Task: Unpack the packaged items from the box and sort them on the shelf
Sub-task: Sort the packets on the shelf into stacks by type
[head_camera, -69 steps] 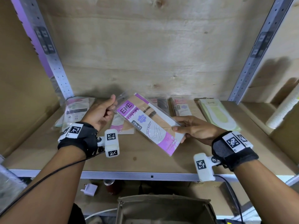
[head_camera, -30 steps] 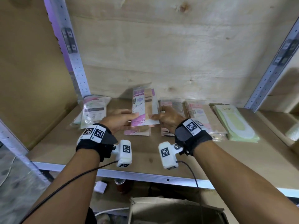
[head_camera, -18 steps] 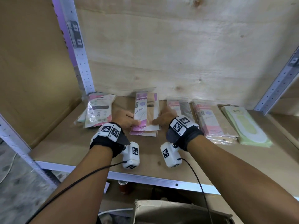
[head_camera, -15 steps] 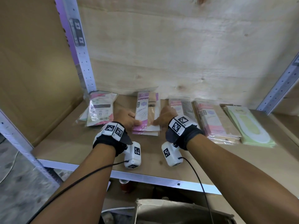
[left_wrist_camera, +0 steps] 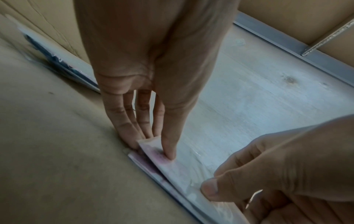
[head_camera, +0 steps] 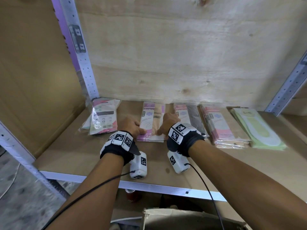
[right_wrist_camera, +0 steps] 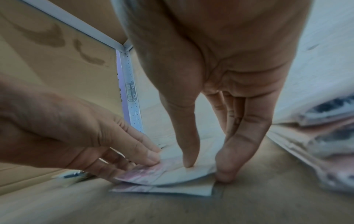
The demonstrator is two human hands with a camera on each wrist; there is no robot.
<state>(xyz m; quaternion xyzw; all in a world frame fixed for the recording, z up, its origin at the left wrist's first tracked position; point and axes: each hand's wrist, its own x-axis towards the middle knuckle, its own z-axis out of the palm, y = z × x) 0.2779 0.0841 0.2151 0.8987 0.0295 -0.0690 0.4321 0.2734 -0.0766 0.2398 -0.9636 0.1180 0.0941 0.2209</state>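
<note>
A purple-and-tan ENE packet (head_camera: 150, 120) lies lengthwise on a small stack of like packets on the wooden shelf (head_camera: 74, 151). My left hand (head_camera: 132, 126) pinches its near left corner, thumb on top and fingers beneath. My right hand (head_camera: 166, 123) holds the near right corner. In the left wrist view the left hand (left_wrist_camera: 153, 150) has its thumb on the packet (left_wrist_camera: 182, 169). In the right wrist view the right hand (right_wrist_camera: 205, 169) sets its thumb on the packet (right_wrist_camera: 172, 174), index fingertip at its edge on the shelf; the near edge is slightly raised.
A white-and-pink packet pile (head_camera: 103, 117) lies to the left. To the right lie a pink-and-dark stack (head_camera: 191, 117), a pink stack (head_camera: 222, 127) and green insole packets (head_camera: 255, 128). Metal uprights (head_camera: 78, 47) frame the bay. A cardboard box (head_camera: 182, 218) stands below the shelf edge.
The packet, earlier held tilted in the air between both hands, has been turned lengthwise and lowered onto the stack. Both hands have come close together at its near end.
</note>
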